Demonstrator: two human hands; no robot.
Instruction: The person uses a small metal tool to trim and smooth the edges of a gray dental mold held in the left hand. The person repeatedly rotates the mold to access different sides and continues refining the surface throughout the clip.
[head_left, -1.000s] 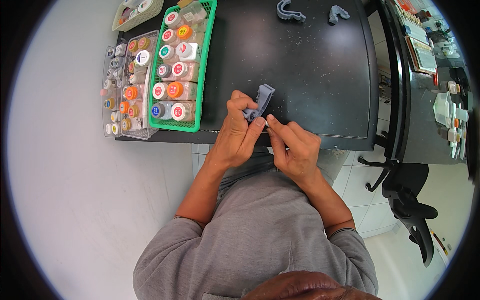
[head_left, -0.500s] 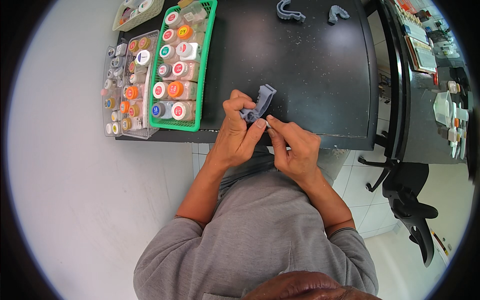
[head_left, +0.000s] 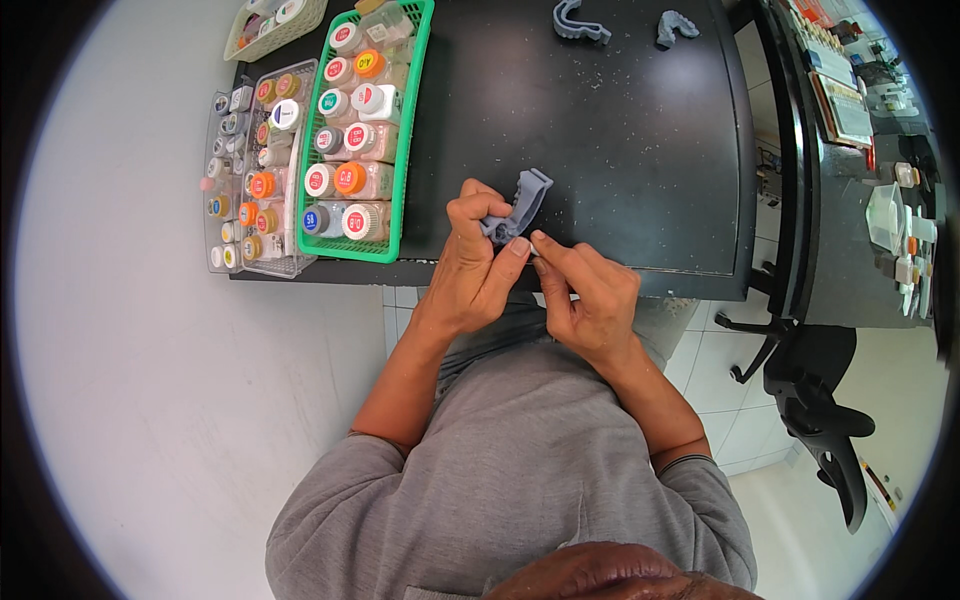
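I have the left grip [head_left: 470, 255] closed around a bumpy grey tooth model [head_left: 531, 200]. Its pointing finger curls over one side, and its thumb is down by the low end. So the model is right inside this grip, with its top end poking out past the fingers, tilted a bit to the right. It is over the near part of the black desk [head_left: 590, 140], and from way over here I cannot tell if it touches it.

My right grip [head_left: 597, 305] is just beside the model. Its thumb and pointing finger pinch a tiny white piece [head_left: 535, 253], close to the tip of the left thumb. It is too small for me to tell what it is.

Two more grey models [head_left: 676, 28] lie well apart from my hands, at the far side. To the left is a green basket [head_left: 403, 180] full of bottles [head_left: 350, 179], with clear trays [head_left: 285, 266] next to it.
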